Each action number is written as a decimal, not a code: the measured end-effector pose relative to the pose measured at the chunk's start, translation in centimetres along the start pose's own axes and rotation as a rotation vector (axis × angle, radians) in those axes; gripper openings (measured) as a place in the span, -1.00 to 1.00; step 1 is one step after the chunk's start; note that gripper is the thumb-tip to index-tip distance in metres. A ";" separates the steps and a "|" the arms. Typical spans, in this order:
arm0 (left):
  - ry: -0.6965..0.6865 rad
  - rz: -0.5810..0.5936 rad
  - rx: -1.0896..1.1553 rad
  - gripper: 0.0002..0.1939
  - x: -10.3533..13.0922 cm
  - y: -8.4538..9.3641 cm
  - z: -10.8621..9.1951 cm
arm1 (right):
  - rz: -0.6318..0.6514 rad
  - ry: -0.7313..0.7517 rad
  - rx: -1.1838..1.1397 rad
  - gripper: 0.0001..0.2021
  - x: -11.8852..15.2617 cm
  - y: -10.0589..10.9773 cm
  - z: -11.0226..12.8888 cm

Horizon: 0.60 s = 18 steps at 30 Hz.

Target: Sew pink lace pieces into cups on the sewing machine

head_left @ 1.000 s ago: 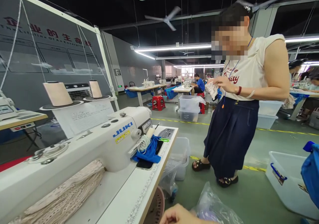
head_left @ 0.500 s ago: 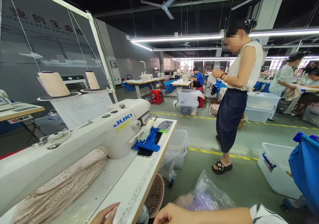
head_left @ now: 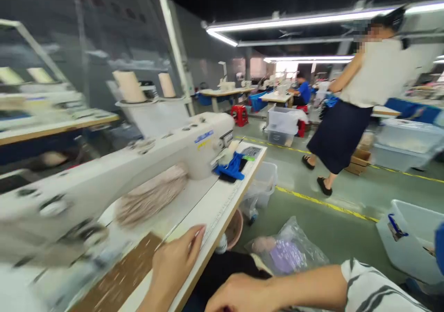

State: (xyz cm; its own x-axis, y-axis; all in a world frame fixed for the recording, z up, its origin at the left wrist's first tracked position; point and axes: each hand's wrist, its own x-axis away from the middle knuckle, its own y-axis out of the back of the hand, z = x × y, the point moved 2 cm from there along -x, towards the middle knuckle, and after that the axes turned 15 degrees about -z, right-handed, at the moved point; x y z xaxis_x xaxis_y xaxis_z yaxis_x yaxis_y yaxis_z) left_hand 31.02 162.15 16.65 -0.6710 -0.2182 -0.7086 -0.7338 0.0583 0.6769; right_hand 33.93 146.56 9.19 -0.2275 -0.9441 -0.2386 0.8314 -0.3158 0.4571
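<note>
My left hand (head_left: 178,261) rests at the front edge of the sewing table (head_left: 222,210), fingers stretched forward, thumb slightly apart, and nothing visible in it. Lower and to the right, my right hand (head_left: 239,293) hangs in front of the table edge, over dark cloth at my lap. Its fingers bend down and are largely cut off by the frame's bottom, so what they hold is hidden. A white sewing machine (head_left: 166,147) stands beyond my left hand. Beige fabric (head_left: 154,196) lies bunched under its arm. A brown patch (head_left: 121,275) shows on the tabletop near the left hand, blurred.
Blue cloth (head_left: 231,165) lies by the machine's far end. Below the table are a pink basket (head_left: 235,228) and a clear bag with purple contents (head_left: 287,254). A plastic bin (head_left: 405,238) stands at right. A person (head_left: 354,103) is in the aisle.
The view has swung left and down, showing more of my hands. My left hand has come further over the table. The person in the aisle has turned away and is stepping.
</note>
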 end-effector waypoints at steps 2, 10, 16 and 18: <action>-0.001 0.052 0.054 -0.67 0.2 -0.1 -0.7 | -0.125 0.120 0.034 -0.85 1.0 0.4 3.0; 0.392 -0.047 0.065 -0.65 0.0 -0.9 1.0 | -0.572 0.351 0.200 -0.87 -1.4 6.7 5.3; 0.600 -0.234 0.203 -0.57 -0.1 -0.6 1.9 | -0.690 0.393 0.423 -0.80 -12.3 11.4 3.8; 0.620 -0.270 0.250 -0.55 0.0 -0.6 2.1 | -0.647 0.389 0.487 -0.77 -16.6 11.1 3.5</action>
State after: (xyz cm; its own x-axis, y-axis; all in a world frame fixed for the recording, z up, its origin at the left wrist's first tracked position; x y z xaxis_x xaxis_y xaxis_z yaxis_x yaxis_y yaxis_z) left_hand 31.25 164.15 15.88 -0.3333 -0.7653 -0.5506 -0.9177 0.1294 0.3756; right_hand 45.15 158.37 21.23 -0.3150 -0.4968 -0.8087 0.2730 -0.8635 0.4241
